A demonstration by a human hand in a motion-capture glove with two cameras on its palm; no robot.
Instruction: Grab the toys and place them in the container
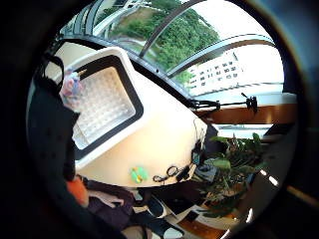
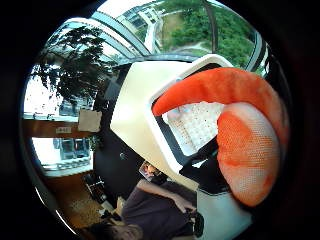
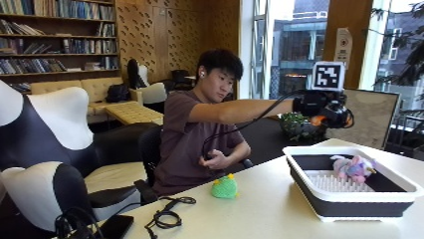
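Orange plush, the toy in hand, fills much of the thumb-side palm view, and in the outside view a spot of orange shows in the gloved right hand, so the fingers appear curled round it. That hand hangs in the air above the far end of the container, a white-rimmed, dark-walled basin on the pale table. Inside the container, near its far wall, a pink and purple toy already lies on the ribbed white floor. A green toy sits on the table well apart from the container, on the person's side, not yet collected; a coil of black cable lies farther from the container still.

The main risk, as I judge it, is a release from this height: the soft orange toy could strike the container's rim or bounce off the pink one and tumble out onto the table. Letting go while the hand sits over the far edge rather than the middle would make that more likely.
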